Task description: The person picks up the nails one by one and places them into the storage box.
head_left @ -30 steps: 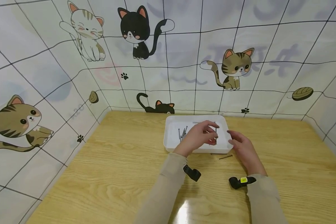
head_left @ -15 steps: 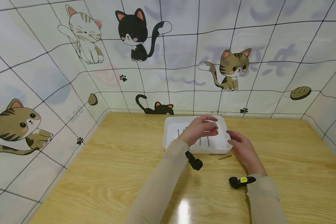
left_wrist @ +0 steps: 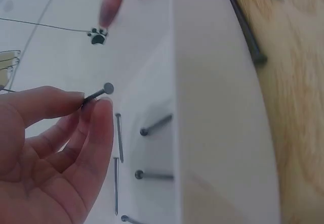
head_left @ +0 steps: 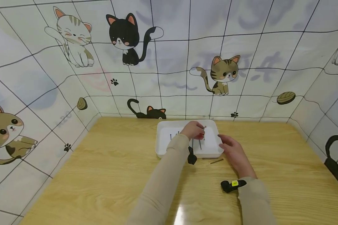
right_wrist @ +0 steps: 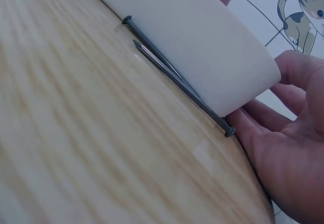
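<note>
Over the white tray (head_left: 211, 150), my left hand (head_left: 193, 130) pinches a nail (left_wrist: 96, 95) between thumb and fingertips, its flat head showing in the left wrist view. Several other nails (left_wrist: 120, 138) lie inside the tray; my left hand covers part of them in the head view. At the tray's right end, my right hand (head_left: 236, 155) grips the corner, with a finger at the rim and other fingers lower down, as the right wrist view shows. Two nails (right_wrist: 177, 77) lie on the table against the tray's near outer wall, partly overlapping, close to my right hand.
The wooden table (head_left: 115, 175) stretches out around the tray. A sheet (head_left: 174, 78) printed with cats and grid lines hangs behind it and along both sides. Each wrist carries a black camera (head_left: 233, 185).
My left hand has turned over the tray and now pinches a nail nearer its middle. My right hand keeps its hold on the corner. The head view has swung slightly right.
</note>
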A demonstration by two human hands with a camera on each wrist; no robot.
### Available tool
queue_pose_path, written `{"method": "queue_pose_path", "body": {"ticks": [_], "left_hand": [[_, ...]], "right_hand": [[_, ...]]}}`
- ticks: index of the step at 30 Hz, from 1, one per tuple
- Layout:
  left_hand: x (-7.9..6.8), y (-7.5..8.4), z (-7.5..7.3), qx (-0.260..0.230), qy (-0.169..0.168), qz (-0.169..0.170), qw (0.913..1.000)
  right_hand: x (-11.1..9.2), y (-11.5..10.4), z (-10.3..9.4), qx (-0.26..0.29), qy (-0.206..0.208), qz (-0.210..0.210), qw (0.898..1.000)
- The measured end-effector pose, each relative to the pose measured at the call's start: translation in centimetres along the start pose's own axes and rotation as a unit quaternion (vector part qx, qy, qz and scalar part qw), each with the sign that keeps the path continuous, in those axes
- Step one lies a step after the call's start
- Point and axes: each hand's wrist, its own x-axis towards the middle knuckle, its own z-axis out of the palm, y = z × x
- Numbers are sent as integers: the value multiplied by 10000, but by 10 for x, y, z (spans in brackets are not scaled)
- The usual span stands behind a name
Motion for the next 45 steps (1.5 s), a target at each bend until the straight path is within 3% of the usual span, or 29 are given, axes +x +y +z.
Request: {"method": "queue_pose_path", "body": {"ticks": [6, 10, 12, 15, 18, 26, 30, 35, 41, 45], "left_hand": [[17, -5, -5, 312, 17, -314, 9990], [25, -7, 0, 1108, -10, -330, 9933], [26, -8, 5, 1861, -7, -179, 9824], [26, -7, 10, 2893, 84, 92, 9572], [20, -7, 12, 3540, 155, 226, 9348], [10, -3, 19, 4096, 177, 76, 9121], [11, -3, 24, 4296, 116, 74, 9029], [14, -8, 27, 4531, 280, -28, 8910], [17, -11, 29, 4524, 195, 64, 8916], [16, -8, 23, 4570, 185, 84, 8892]], "right_hand": [[2, 0, 5, 65, 60, -37, 10000], [0, 1, 5, -15, 100, 12, 9999], [-2, 1, 4, 11, 105, 40, 9999], [-2, 1, 3, 39, 122, 23, 9999], [-2, 3, 5, 65, 103, 35, 9999], [-4, 3, 6, 7, 143, 84, 9999], [-3, 2, 5, 82, 184, 37, 9998], [-4, 3, 6, 3, 101, 7, 9999], [-9, 4, 4, -391, 254, 168, 9988], [-4, 3, 3, -564, 202, -41, 9982]]}}
